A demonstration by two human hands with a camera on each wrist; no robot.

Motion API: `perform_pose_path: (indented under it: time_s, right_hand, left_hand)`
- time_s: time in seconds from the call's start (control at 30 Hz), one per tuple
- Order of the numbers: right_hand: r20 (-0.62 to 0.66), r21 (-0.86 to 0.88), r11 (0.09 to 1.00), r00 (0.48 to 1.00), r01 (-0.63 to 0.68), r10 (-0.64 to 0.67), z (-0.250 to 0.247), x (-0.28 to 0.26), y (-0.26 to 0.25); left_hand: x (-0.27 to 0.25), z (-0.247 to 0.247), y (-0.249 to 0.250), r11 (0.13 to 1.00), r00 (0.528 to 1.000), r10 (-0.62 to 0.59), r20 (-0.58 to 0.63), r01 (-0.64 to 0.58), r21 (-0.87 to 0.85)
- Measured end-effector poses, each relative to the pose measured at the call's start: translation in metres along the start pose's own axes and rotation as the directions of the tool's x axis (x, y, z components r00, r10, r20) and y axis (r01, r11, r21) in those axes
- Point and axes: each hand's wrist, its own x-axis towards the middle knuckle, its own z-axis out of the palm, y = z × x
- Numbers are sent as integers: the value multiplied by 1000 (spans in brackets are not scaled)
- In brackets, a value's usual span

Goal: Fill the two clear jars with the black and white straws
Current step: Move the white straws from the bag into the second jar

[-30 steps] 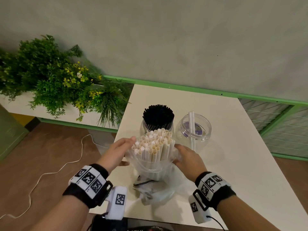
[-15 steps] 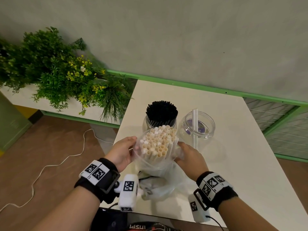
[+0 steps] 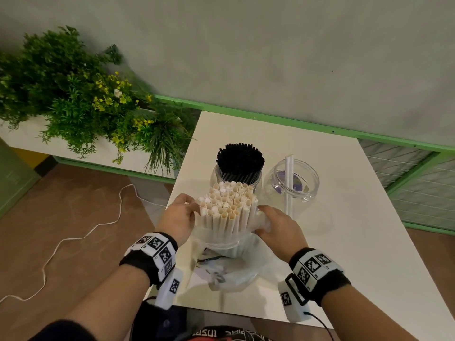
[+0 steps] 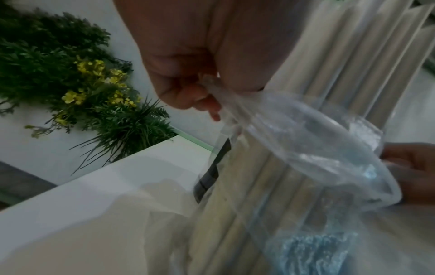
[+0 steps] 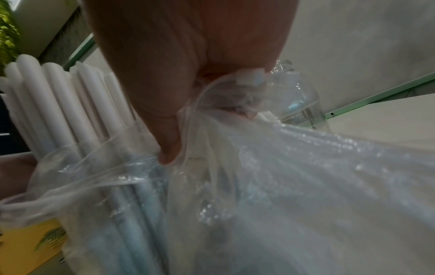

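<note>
A bundle of white straws (image 3: 227,210) stands upright in a clear plastic bag (image 3: 221,242) near the table's front edge. My left hand (image 3: 181,219) pinches the bag's rim (image 4: 219,98) on the left side, and my right hand (image 3: 275,225) pinches the bag (image 5: 207,115) on the right. The rim sits low, so the straws' upper halves stand bare (image 5: 58,104). Behind them, one clear jar (image 3: 236,175) is packed with black straws (image 3: 240,159). A second clear jar (image 3: 293,180) to its right holds two white straws (image 3: 288,183).
The white table (image 3: 344,217) has its left edge right by my left hand. A planter with green plants and yellow flowers (image 3: 86,102) stands to the left beyond that edge. A white cord (image 3: 81,236) trails on the brown floor. A grey wall runs behind.
Both hands have drawn the bag's rim down the bundle, so more of the white straws stands bare above the plastic. The jars have not moved.
</note>
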Motion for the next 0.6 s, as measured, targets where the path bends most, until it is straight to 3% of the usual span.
perform_pose_path:
  time_s: [0.17, 0.37, 0.43, 0.5, 0.53, 0.6]
  right_hand:
    - [-11, -26, 1000, 1000, 0, -1, 2, 0, 4]
    - [23, -106, 994, 1000, 4, -1, 10, 3, 3]
    - [31, -118, 993, 1000, 7, -4, 10, 4, 5]
    - [28, -131, 991, 999, 22, -18, 9, 4, 6]
    - [21, -138, 990, 999, 33, -31, 8, 3, 8]
    - [2, -146, 988, 998, 57, -57, 6, 2, 9]
  left_hand:
    - [1, -4, -4, 970, 952, -129, 276, 63, 236]
    - [-1, 21, -6, 922, 917, -190, 349, 45, 384]
    - [1, 21, -12, 941, 901, -176, 396, 36, 336]
    - [2, 5, -14, 981, 918, -163, 360, 113, 157]
    - [4, -7, -12, 987, 945, -161, 284, 160, 27]
    - [6, -34, 8, 973, 991, -131, -11, 126, -192]
